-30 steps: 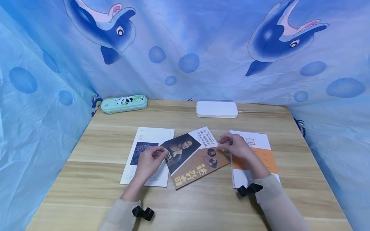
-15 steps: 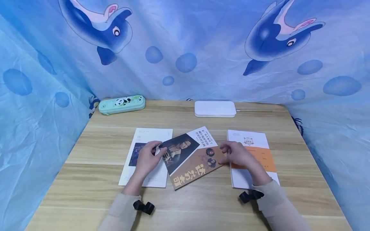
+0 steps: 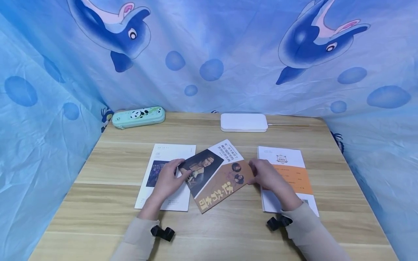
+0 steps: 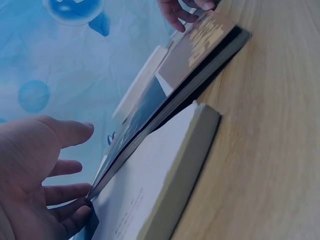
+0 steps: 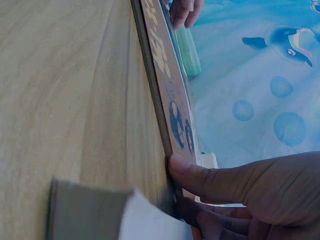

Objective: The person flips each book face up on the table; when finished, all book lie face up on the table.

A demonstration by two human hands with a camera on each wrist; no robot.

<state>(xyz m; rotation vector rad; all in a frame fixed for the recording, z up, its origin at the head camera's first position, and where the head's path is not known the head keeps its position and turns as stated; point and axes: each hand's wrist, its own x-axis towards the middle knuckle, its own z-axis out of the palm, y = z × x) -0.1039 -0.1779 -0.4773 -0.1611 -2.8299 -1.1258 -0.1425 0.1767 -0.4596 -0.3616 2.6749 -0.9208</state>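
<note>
A brown book (image 3: pixel 217 177) with a portrait and gold lettering lies slanted between two white books. Its left corner overlaps the left white book (image 3: pixel 154 174), which bears a dark blue picture. My left hand (image 3: pixel 168 179) is at that corner; in the left wrist view its fingertips touch the brown book's edge, while the thumb (image 4: pixel 75 132) stays apart from the cover. With my right hand (image 3: pixel 266 175) I pinch the opposite corner, thumb (image 5: pixel 187 170) on the cover's edge and fingers partly hidden beneath. Under the right forearm lies another white book (image 3: pixel 292 175) with an orange band.
A mint pencil case (image 3: pixel 138 117) with a panda rests at the table's back left. Behind the books sits a white flat box (image 3: pixel 244 122), with a thin stick (image 3: pixel 289 125) beside it. Blue dolphin-printed cloth (image 3: pixel 196 43) surrounds the wooden table (image 3: pixel 228 235).
My right hand has closed onto the brown book's right corner. The book has turned slightly, its top corner shifting away and to the left. My left fingers have spread and moved to its left corner.
</note>
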